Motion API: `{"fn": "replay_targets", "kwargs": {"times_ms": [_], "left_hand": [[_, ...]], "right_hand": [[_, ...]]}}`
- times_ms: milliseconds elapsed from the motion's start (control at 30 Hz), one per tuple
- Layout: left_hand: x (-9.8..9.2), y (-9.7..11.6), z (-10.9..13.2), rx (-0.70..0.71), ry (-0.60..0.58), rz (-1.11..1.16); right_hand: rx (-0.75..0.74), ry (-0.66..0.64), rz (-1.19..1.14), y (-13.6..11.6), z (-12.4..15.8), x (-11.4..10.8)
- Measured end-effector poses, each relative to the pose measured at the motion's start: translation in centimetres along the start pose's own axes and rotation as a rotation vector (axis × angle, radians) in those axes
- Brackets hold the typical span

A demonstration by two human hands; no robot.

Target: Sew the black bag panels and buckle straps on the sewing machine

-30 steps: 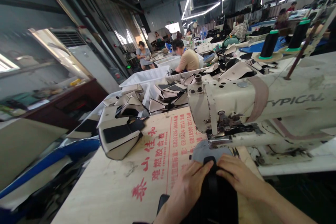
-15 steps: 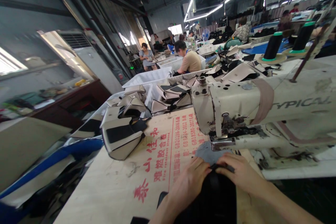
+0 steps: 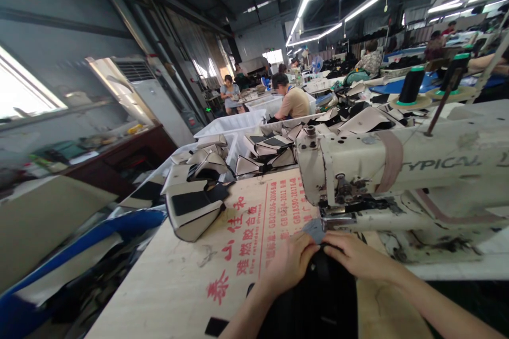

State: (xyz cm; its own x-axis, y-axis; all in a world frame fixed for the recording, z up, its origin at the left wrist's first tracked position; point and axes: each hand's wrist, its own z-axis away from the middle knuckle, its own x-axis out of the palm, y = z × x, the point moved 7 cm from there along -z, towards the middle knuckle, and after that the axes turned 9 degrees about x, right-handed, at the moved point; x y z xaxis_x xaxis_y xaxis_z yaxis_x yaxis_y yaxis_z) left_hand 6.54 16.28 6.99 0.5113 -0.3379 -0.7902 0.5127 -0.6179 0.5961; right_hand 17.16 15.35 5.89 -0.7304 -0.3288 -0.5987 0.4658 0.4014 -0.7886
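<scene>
A black fabric piece [image 3: 318, 296] hangs toward me from the sewing machine [image 3: 353, 159], with a small grey patch [image 3: 314, 230] at its far end beside the machine's needle area. My left hand [image 3: 292, 262] pinches the black piece's far edge from the left. From the right, my right hand [image 3: 352, 254] grips the same edge, its fingertips close to those of my left hand. Both hands are just below the machine's head and partly cover the edge they hold.
A beige and black sewn piece [image 3: 193, 204] lies on the plywood table [image 3: 159, 280]. Behind it, white bins [image 3: 234, 124] hold similar pieces. Black thread spools [image 3: 412, 86] stand above the machine. A person [image 3: 292, 98] sits beyond the bins.
Both hands have shifted slightly and their fingertips are closer together. Less of the grey patch shows between hands and machine. The whole view has turned a little.
</scene>
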Motion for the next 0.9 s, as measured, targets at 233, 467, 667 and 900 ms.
{"fn": "replay_targets", "kwargs": {"times_ms": [233,467,667,900], "left_hand": [[-0.7,0.4,2.9,-0.090,-0.049,-0.071],[0.2,-0.5,3.4,-0.087,-0.116,-0.043],[1.1,-4.0,2.8,-0.169,-0.352,0.298],[-3.1,-6.6,1.2,-0.372,-0.033,0.347]], "right_hand": [[0.002,0.187,0.048,0.6,1.3,0.4],[0.061,0.191,0.024,1.9,1.5,0.7],[0.076,0.118,-0.008,2.0,0.8,-0.1],[0.119,0.111,-0.079,2.4,0.6,-0.2]]}}
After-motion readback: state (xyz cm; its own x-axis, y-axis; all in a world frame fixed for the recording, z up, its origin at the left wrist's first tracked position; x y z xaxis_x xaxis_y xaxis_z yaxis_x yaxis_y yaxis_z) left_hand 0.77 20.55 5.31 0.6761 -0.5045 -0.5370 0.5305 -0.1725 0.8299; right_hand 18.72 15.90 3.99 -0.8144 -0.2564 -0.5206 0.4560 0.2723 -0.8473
